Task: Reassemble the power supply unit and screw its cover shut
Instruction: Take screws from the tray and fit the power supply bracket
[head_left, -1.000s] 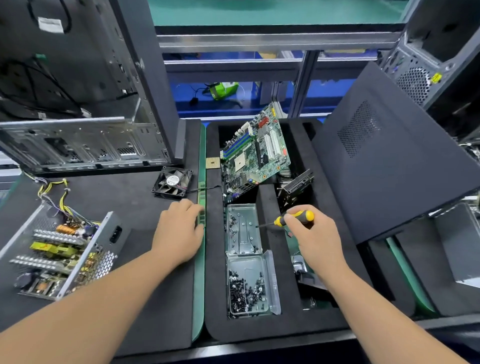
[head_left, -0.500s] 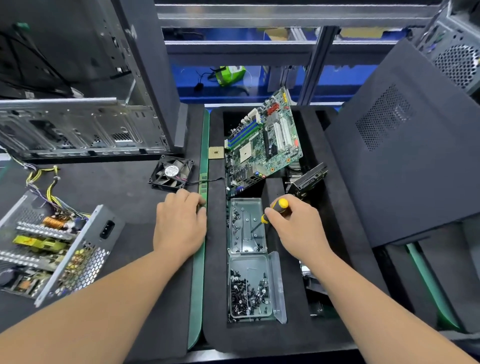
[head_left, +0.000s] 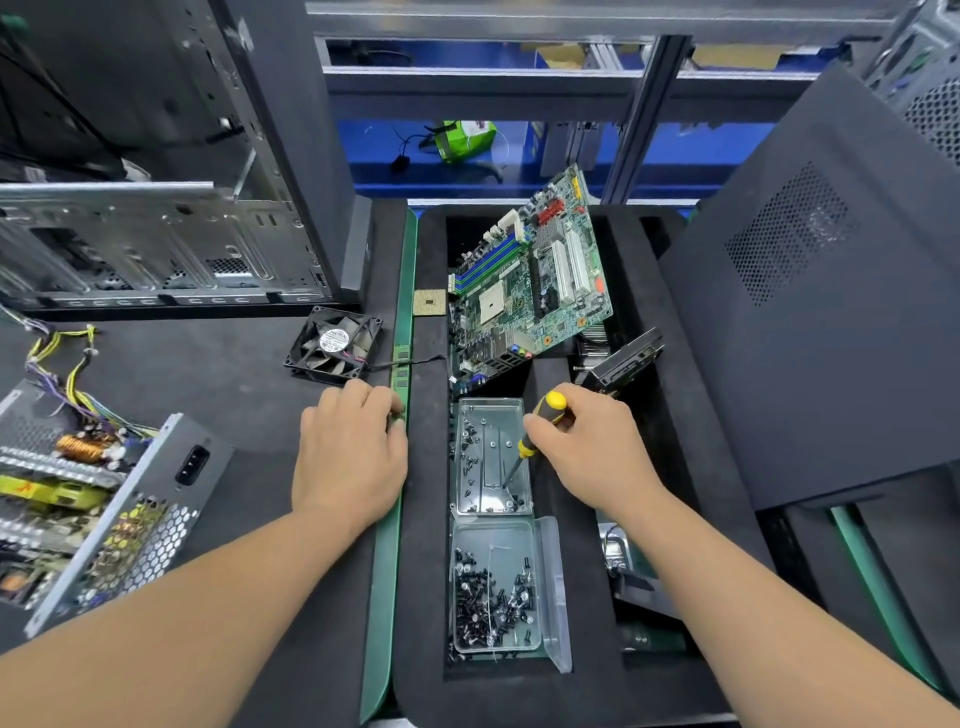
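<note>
We grip the screwdriver (head_left: 540, 426) in our right hand (head_left: 592, 452), tip in the screw tray (head_left: 491, 457); our left hand (head_left: 350, 457) rests flat on the bench (head_left: 208, 374); the open power supply unit (head_left: 88, 499) sits far left, probably heavy, rigid, sharp-edged; best held by its metal walls, not the fragile board.

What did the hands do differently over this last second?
The right hand swung the screwdriver from lying sideways to tip-down, into the upper screw tray. The left hand stayed resting flat on the mat; the open power supply was not touched.
</note>
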